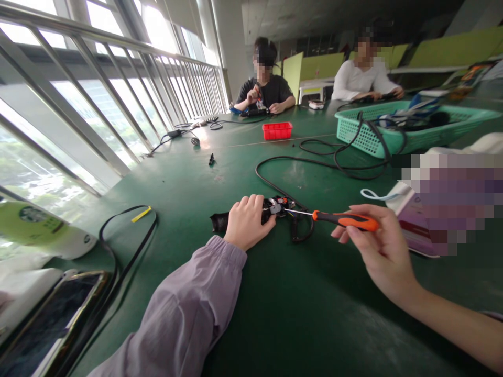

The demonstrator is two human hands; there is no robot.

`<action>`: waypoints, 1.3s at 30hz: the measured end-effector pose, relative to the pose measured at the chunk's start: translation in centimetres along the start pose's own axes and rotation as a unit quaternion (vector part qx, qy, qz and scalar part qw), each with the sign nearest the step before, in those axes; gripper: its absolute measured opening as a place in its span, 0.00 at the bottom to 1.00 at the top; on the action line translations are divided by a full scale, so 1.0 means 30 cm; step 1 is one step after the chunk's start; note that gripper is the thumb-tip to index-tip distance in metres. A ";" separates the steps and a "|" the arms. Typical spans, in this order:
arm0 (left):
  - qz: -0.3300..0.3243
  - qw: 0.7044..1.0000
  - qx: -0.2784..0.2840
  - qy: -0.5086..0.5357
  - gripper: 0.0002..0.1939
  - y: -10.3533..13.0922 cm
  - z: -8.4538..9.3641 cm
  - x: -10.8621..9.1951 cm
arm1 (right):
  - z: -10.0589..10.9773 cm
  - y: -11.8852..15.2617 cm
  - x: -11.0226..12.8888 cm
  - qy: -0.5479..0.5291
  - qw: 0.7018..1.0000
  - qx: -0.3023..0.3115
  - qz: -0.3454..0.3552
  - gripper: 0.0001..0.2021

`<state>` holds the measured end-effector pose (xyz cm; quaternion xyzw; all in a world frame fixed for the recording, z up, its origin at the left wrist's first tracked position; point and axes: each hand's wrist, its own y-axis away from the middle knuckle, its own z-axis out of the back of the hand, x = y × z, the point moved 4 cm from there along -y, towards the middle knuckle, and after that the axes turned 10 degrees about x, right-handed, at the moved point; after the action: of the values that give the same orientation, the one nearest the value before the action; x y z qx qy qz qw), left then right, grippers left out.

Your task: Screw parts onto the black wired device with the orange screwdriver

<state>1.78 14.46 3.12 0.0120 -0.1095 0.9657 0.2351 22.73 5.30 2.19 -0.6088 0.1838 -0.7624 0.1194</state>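
My left hand (249, 222) is wrapped over a black handheld electrical device (220, 222) that lies on the green table. Its right end is opened up, with small metal parts and coloured wires showing. My right hand (383, 251) grips a screwdriver (346, 219) by its orange and black handle. The thin shaft points left, and its tip is at the exposed parts beside my left thumb; whether it touches a screw I cannot tell. A black cord (271, 180) runs from the device's open end across the table. Much of the device is hidden under my left hand.
A small red tray (277, 131) and a green basket (365, 137) with cables stand farther back. Left are a phone (51, 319), a strap (135, 262) and a bottle (43, 230). A purple box (418, 225) is at right. Two people sit across the table.
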 end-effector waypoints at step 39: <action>0.002 1.000 -0.003 0.013 0.16 -0.001 -0.001 0.002 | -0.012 0.010 -0.011 0.044 0.996 0.073 -0.013 0.08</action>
<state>1.74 14.52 3.09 -0.0013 -0.1095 0.9658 0.2350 22.44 5.23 1.70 -0.5663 0.1250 -0.8016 0.1455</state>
